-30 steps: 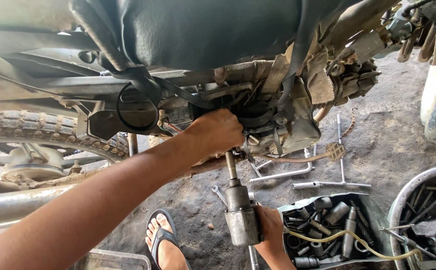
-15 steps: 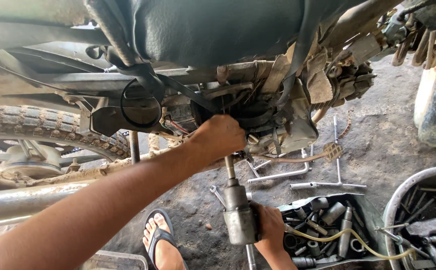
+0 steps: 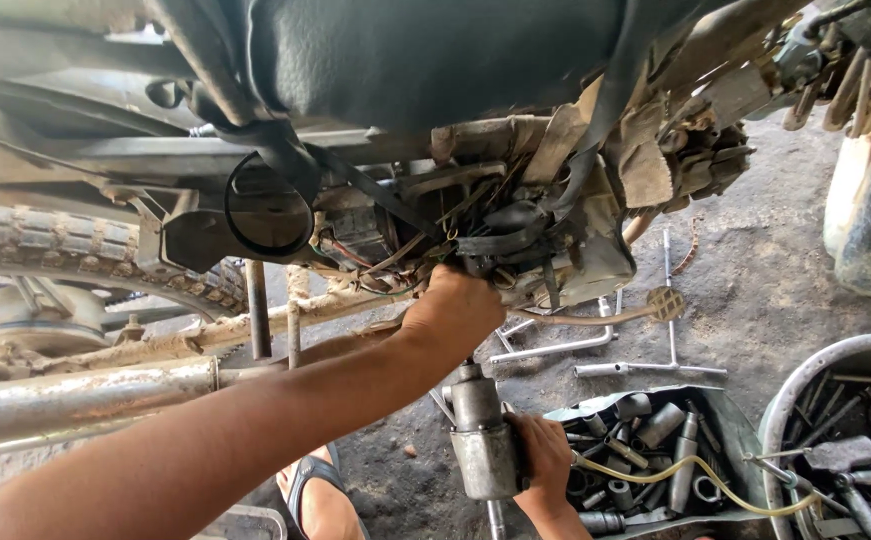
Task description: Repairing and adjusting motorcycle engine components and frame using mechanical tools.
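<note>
My left hand (image 3: 455, 312) reaches up from the lower left to the underside of a motorcycle engine (image 3: 515, 230). Its fingers are closed around the top of a tool's shaft, where the shaft meets a tangle of wires and hoses. Just below it, my right hand (image 3: 545, 462) grips the grey metal body of an air impact wrench (image 3: 482, 440), which stands upright. The socket end is hidden behind my left hand.
A metal tray of sockets (image 3: 655, 440) with a yellow hose lies at lower right, beside a round tub of tools (image 3: 845, 440). T-handle wrenches (image 3: 645, 368) lie on the dirt floor. The knobby rear tyre (image 3: 75, 245), exhaust pipe (image 3: 75, 400) and my sandalled foot (image 3: 320, 495) are at left.
My left hand has come lower along the shaft, so the bare shaft between it and the wrench body has nearly vanished. My right hand keeps its grip.
</note>
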